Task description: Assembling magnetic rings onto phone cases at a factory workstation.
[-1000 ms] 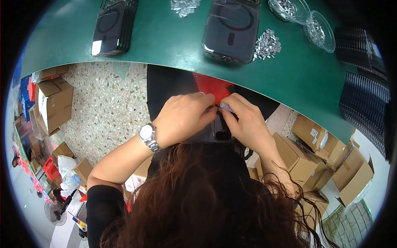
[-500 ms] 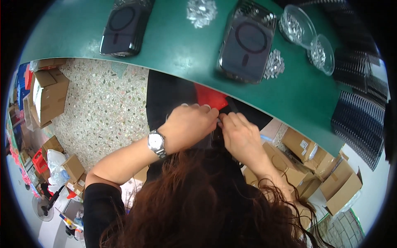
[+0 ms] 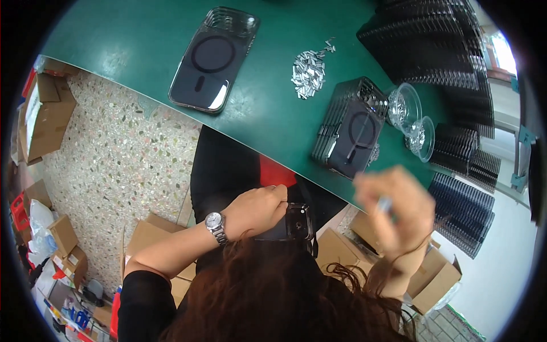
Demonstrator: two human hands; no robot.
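Note:
Over my lap, my left hand (image 3: 257,210), wearing a steel watch (image 3: 215,221), is closed on the edge of a clear dark phone case (image 3: 298,222). The case's camera cutout end shows to the right of my fingers. My right hand (image 3: 399,208) is raised by the table's front edge, apart from the case. Its fingers are curled and smeared by motion, with a small pale thing among them that is too blurred to name. Just beyond it lies a stack of phone cases (image 3: 348,134) with dark ring marks.
Another phone case stack (image 3: 208,62) lies on the green table (image 3: 273,122). A pile of small silvery pieces (image 3: 308,74) lies between the stacks. Two clear cups (image 3: 420,142) hold similar pieces. Black racked cases (image 3: 433,45) line the right side. Cardboard boxes (image 3: 48,117) stand on the floor.
My right hand has left the left hand and moved right, toward the table edge. My left hand still holds the phone case, now more exposed. The whole view has shifted.

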